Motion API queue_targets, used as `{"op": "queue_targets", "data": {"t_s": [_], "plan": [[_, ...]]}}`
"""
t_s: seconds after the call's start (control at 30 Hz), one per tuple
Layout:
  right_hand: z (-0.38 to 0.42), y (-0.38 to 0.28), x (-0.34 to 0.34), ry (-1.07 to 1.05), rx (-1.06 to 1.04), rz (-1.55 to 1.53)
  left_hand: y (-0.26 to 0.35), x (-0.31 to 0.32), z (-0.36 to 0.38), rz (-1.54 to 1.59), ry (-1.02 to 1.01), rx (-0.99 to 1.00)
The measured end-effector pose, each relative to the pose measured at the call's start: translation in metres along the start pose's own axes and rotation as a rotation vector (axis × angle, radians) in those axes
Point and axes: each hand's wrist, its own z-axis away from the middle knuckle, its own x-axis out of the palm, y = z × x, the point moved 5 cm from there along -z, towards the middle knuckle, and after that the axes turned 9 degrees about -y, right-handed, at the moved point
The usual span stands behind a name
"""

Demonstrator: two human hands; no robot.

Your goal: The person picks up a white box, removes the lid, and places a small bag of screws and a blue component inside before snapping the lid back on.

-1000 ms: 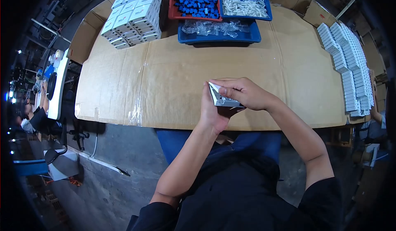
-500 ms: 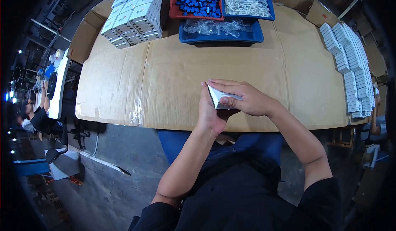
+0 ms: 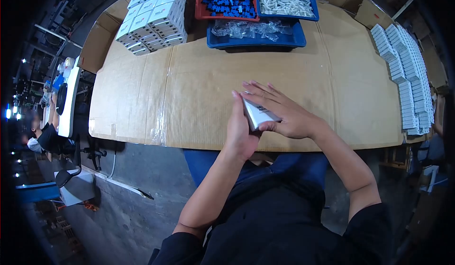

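A small white box with dark print is held between my two hands above the front part of the cardboard-covered table. My left hand supports it from the left, its fingers pointing away from me and pressed to the box's side. Across the right and top of the box lies my right hand, its fingers somewhat spread and its thumb at the near end. The box's underside is hidden.
White boxes are stacked at the back left. A red tray holds blue parts; blue trays hold white pieces and clear plastic bags. Small white boxes line the right. A person sits far left.
My right hand's fingers have spread and shifted across the box, and its thumb has moved to the near end. The box is turned a little, now showing dark print.
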Motion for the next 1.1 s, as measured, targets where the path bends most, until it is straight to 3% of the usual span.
{"op": "queue_targets", "data": {"t_s": [0.07, 0.2, 0.23, 0.4, 0.5, 0.6, 0.7, 0.77, 0.9, 1.0, 1.1], "plan": [[0.005, -0.002, 0.0, 0.013, 0.03, -0.016, -0.002, 0.006, 0.004, 0.075, -0.102, -0.025], [0.017, -0.001, 0.009, 0.091, 0.026, -0.186, -0.015, -0.009, 0.012, -0.159, -0.169, -0.069], [0.02, -0.003, 0.008, 0.107, 0.012, -0.213, -0.019, -0.007, 0.016, -0.088, -0.103, -0.079], [0.031, -0.005, 0.008, 0.278, 0.07, -0.231, -0.017, 0.002, 0.026, -0.199, -0.21, 0.032], [0.037, 0.024, 0.03, 0.56, 0.004, -0.752, -0.016, 0.005, 0.029, -0.246, -0.35, 0.094], [0.05, 0.054, 0.055, 0.365, 0.282, -1.117, -0.016, 0.005, 0.027, -0.507, -0.415, 0.297], [0.049, 0.045, 0.055, 0.438, 0.149, -1.278, -0.009, 0.01, 0.032, -0.54, -0.453, 0.298], [0.046, 0.038, 0.051, 0.462, 0.139, -1.287, -0.009, 0.003, 0.028, -0.541, -0.387, 0.356], [0.044, 0.028, 0.035, 0.502, 0.137, -1.242, 0.002, 0.013, 0.033, -0.406, -0.261, 0.227], [0.041, 0.03, 0.034, 0.523, 0.103, -1.209, 0.012, 0.012, 0.028, -0.605, -0.289, 0.379], [0.039, 0.027, 0.037, 0.534, 0.046, -1.192, 0.017, 0.015, 0.033, -0.598, -0.302, 0.418]]}}
